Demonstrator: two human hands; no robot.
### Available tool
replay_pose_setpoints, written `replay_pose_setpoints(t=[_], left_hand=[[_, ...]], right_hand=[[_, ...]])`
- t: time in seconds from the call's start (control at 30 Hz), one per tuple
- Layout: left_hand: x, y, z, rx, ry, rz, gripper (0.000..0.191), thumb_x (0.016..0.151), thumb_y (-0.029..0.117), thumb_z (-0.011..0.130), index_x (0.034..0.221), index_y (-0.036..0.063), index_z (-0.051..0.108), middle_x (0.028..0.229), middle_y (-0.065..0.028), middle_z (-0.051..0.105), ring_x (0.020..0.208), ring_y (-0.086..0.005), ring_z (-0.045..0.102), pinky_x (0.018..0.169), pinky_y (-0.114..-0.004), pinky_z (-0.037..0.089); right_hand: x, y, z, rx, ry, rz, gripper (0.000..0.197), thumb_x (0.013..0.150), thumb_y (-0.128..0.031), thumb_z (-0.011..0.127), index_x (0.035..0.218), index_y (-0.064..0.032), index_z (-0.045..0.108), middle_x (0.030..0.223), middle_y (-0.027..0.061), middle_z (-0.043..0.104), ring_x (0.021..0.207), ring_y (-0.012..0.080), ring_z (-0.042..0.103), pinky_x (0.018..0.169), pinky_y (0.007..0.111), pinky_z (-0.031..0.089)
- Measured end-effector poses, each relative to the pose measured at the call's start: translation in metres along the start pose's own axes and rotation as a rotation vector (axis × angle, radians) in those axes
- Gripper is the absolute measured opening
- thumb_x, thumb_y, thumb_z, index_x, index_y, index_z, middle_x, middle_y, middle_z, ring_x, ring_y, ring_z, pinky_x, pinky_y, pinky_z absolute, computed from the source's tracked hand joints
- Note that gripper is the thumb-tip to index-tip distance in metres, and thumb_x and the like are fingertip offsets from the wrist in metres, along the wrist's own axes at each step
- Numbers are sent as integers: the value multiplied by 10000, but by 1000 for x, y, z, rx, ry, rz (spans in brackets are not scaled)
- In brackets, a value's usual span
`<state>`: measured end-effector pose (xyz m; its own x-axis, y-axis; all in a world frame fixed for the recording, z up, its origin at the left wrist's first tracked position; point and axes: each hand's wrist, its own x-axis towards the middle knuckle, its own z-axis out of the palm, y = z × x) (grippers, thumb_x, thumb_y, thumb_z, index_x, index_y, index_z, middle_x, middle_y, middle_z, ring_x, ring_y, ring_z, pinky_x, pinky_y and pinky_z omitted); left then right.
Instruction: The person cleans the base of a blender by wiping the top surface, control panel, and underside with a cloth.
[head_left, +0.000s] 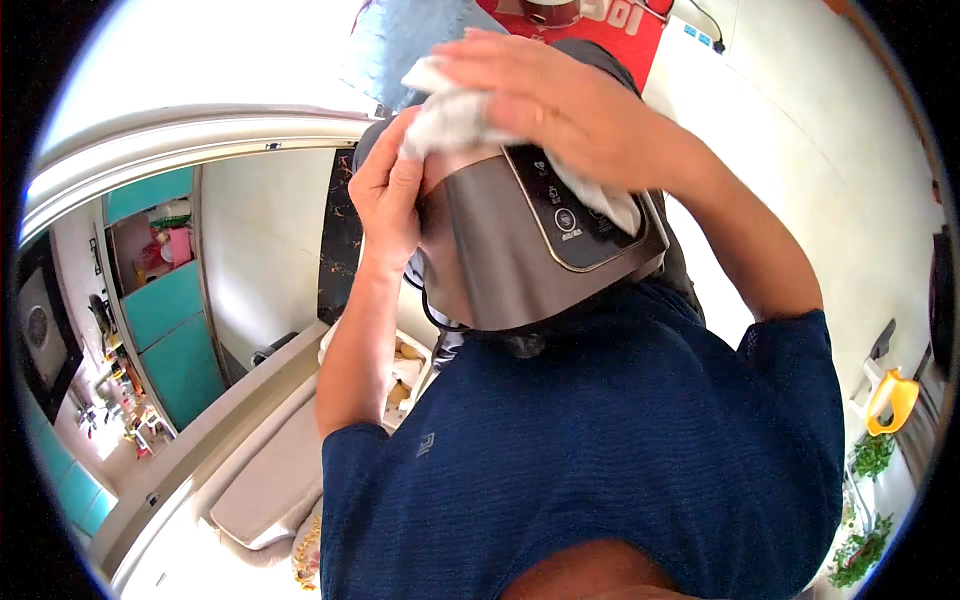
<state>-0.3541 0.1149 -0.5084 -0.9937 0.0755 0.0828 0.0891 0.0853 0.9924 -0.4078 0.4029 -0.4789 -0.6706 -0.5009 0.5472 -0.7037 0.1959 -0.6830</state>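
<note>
A brown-grey metallic kitchen appliance (487, 240) with a black control panel (574, 236) rests on my lap, close against my body. Its panel bears icons and writing. My left hand (388, 191) grips the appliance's side, thumb on top, with the fingertips near a white cloth (454, 120). Flat over that cloth lies my right hand (562, 112), blurred, pressing it against the far part of the appliance. One end of the cloth trails across the panel. The appliance's far edge is hidden by the cloth and my hands. A black cord (435, 319) hangs beside the appliance.
Past my knees are a blue cloth (420, 45) and a red surface (517, 22) with another appliance (551, 11). At left stand a sliding-door frame (195, 142), teal cabinets (180, 367) and a beige cushioned seat (274, 472). Green plants (862, 551) are at lower right.
</note>
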Motion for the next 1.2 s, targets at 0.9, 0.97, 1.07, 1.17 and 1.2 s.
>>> replay_pose_setpoints(t=[0.9,0.97,1.07,1.17,1.2], left_hand=[[-4,9,2,144,-60,177,426,1134,95,698,1538,-39,687,1362,-70,783,1195,-162,725,1045,-336,586],[-7,6,2,11,-24,-6,373,1155,88,678,1500,-50,709,1346,-70,787,1177,-157,718,1037,-321,572],[-5,20,6,154,-12,67,317,1168,124,674,1438,-21,755,1311,-92,800,1172,-155,712,1046,-293,547],[-5,23,10,167,-1,90,317,1173,125,662,1440,-18,754,1311,-86,797,1171,-146,709,1039,-291,550],[-2,20,11,143,-10,72,320,1177,132,656,1444,-17,753,1308,-82,797,1166,-143,709,1031,-291,554]], right_hand=[[18,-47,3,30,-235,-180,391,1106,-302,688,1452,-140,774,1610,131,673,1669,476,421,1370,666,289],[-9,-74,-10,254,-316,-175,408,1114,-374,683,1403,-107,790,1566,130,706,1624,503,492,1358,695,288],[-43,-94,-28,306,-440,-233,408,1125,-410,668,1384,-121,795,1550,123,718,1601,494,529,1367,688,275],[-45,-95,-32,237,-473,-240,379,1134,-414,660,1329,-122,801,1550,122,718,1597,481,540,1365,688,284],[-35,-94,-26,195,-438,-250,359,1124,-407,673,1302,-124,804,1550,117,718,1590,475,548,1362,685,293]])
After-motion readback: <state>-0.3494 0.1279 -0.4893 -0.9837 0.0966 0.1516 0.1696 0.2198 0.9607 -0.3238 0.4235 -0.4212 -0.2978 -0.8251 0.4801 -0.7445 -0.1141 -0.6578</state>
